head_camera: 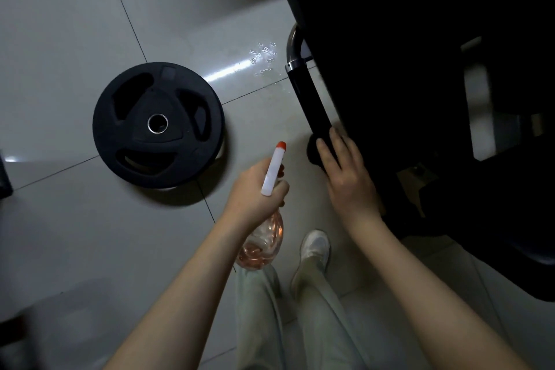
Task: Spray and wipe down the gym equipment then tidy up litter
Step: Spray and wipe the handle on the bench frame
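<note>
Nearest, one white shoe [314, 246] stands on the glossy grey tiled floor [75, 234]. Two bare hands work above it. The left hand [255, 189] curls round the neck of one clear plastic spray bottle [264, 243], pinkish liquid inside, white nozzle red-tipped. The right hand [348, 180], fingers nearly straight, presses one dark cloth [313, 153] against the end of one black padded handle [309, 102] on a curved chrome tube [292, 45]. Farther left, one round black weight plate [157, 125] lies flat. Droplets [264, 54] bead on the tiles beyond.

Glossy pale-grey tiled floor [75, 24] — dark grout lines [126, 18], a bright light streak [228, 70].
</note>
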The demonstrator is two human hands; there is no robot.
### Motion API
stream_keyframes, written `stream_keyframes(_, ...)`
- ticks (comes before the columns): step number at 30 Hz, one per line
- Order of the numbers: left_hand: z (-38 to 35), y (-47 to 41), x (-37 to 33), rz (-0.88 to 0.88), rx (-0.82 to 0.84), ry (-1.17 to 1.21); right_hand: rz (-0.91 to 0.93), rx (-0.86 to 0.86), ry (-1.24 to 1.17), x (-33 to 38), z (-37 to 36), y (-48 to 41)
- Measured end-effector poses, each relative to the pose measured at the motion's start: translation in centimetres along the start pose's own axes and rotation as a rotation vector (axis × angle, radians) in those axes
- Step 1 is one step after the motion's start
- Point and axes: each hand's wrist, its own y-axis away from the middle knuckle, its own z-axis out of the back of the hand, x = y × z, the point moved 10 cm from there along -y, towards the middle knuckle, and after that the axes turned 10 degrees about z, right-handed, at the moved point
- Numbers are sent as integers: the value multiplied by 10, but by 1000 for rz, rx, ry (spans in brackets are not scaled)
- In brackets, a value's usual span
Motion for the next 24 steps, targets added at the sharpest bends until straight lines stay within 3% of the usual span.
stream_keyframes(7,3,1,-1,-7,4,5,21,76,-2,-3,5,26)
stream_keyframes(12,7,-2,3,5,-21,35,45,-15,-2,2,15,-21)
stream_keyframes(15,9,-5,7,8,-39,39,36,29,49,6,-2,-39)
stream_keyframes(20,13,-6,9,17,-36,27,51,65,69,8,3,-11)
stream_keyframes(24,19,-7,9,16,-51,35,71,-25,55,11,21,-51)
